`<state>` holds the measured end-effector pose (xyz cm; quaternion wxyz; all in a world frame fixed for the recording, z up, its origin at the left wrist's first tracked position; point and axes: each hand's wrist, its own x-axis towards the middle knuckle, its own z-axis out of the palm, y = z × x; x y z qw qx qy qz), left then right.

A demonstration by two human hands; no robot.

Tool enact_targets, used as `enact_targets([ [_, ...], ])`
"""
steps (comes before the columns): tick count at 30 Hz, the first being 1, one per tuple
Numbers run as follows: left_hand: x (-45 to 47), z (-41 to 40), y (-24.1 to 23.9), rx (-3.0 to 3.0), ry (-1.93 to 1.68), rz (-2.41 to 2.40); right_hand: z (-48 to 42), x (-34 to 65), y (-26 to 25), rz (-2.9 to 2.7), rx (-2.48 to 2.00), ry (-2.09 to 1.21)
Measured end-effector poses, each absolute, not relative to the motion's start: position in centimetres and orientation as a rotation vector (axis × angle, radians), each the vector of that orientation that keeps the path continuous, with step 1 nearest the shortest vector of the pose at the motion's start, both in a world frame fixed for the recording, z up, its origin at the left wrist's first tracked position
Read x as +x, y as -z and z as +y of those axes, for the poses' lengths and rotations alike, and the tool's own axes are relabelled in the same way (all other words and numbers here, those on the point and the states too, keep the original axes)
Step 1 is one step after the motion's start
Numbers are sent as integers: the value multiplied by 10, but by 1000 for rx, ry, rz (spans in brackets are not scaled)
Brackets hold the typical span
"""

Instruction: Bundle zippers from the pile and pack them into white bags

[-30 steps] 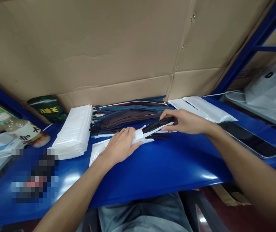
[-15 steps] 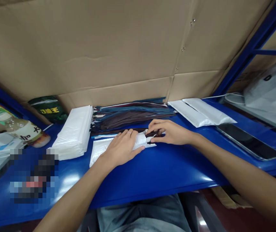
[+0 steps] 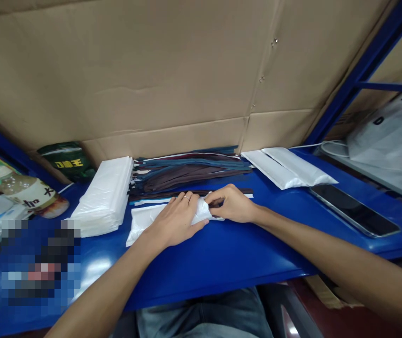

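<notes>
A plastic drink bottle (image 3: 28, 195) is seen lying at the far left of the blue bench (image 3: 222, 253), with a stack of flat white plastic bags (image 3: 104, 197) beside it. Just right of the stack, a thin white plastic bag (image 3: 144, 220) is pressed flat to the bench by the left hand (image 3: 174, 220), fingers spread and loosely extended. Its right end is pinched by the curled right hand (image 3: 232, 204). A pile of dark fabric strips (image 3: 187, 171) is laid just behind both hands. A black phone (image 3: 354, 209) is seen lying further right.

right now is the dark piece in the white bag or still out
In, nearly all of it. The white bag lies flat under the left hand; the right hand pinches its open end, where no dark piece sticks out.
</notes>
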<state>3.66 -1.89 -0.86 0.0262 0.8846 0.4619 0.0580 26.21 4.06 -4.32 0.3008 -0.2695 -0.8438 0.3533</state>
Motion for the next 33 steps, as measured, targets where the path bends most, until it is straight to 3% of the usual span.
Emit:
enact_targets([
  [13, 47, -20, 12, 2706, -294, 1391, 40, 257, 30, -2361, -591, -1053],
  [18, 43, -32, -12, 2733, -322, 1671, 50, 280, 16, -2368, -586, -1180],
  [22, 35, -35, -33, 2619, -109, 2036, 64, 300, 18, -2244, -871, -1140],
  [26, 26, -29, -31, 2468, 255, 2034, 67, 304, 26, -2315, -1114, -1233],
  [33, 24, -22, -7, 2546, 196, 1868, 62, 291, 37, -2317, -1091, -1379],
])
